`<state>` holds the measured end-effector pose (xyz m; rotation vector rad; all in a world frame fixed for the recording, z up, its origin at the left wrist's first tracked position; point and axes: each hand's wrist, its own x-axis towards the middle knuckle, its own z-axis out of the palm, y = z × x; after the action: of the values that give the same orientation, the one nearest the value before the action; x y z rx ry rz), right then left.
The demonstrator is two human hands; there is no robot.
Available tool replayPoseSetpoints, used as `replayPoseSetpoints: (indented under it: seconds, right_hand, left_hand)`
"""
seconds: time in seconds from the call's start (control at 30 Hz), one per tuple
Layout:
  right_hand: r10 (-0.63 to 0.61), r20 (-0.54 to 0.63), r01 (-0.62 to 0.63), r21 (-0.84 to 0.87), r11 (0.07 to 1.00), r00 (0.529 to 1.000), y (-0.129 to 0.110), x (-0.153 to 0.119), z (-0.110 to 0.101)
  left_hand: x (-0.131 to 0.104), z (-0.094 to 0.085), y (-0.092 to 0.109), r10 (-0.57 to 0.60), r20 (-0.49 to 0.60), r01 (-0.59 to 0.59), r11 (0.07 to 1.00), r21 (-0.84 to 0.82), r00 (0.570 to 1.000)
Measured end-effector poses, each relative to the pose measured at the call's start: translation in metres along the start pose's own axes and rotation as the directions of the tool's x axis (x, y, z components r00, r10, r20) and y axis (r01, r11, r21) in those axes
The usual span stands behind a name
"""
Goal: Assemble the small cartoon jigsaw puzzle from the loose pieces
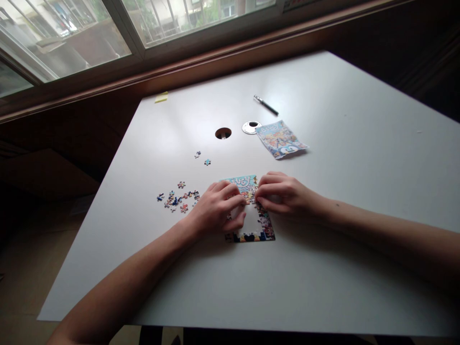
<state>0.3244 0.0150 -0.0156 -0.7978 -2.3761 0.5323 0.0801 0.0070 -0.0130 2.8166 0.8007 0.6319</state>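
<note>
A partly assembled jigsaw puzzle (268,229) lies flat on the white table, its border joined around a bare middle and its top rows filled with blue lettering. My left hand (219,206) arches over its left side, fingers bent, with a gap between thumb and forefinger. The left fingertips touch the joined pieces near the middle. At the right edge, my right hand (282,192) is closed, thumb and fingers pinched on the upper part of the puzzle. Whether a separate piece sits in that pinch is hidden. Loose jigsaw pieces (174,201) lie in a pile left of my left hand.
Two stray pieces (207,162) lie farther back. A creased picture sheet (280,139) overlaps a round metal cover (248,127), near a cable hole (223,133). A pen (266,105) lies behind. Yellow tape (161,97) marks the far left corner, below the window (201,19).
</note>
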Motion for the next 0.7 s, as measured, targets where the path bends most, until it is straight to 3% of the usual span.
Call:
replayPoseSetpoints:
  seconds: [0.7]
  right_hand:
    - [-0.015,0.028,0.015,-0.020,1.000,1.000,0.0027,-0.0007,0.0007]
  left_hand:
    - [-0.0002,-0.0005,0.0005,0.009,0.001,-0.009,1.000,0.024,1.000]
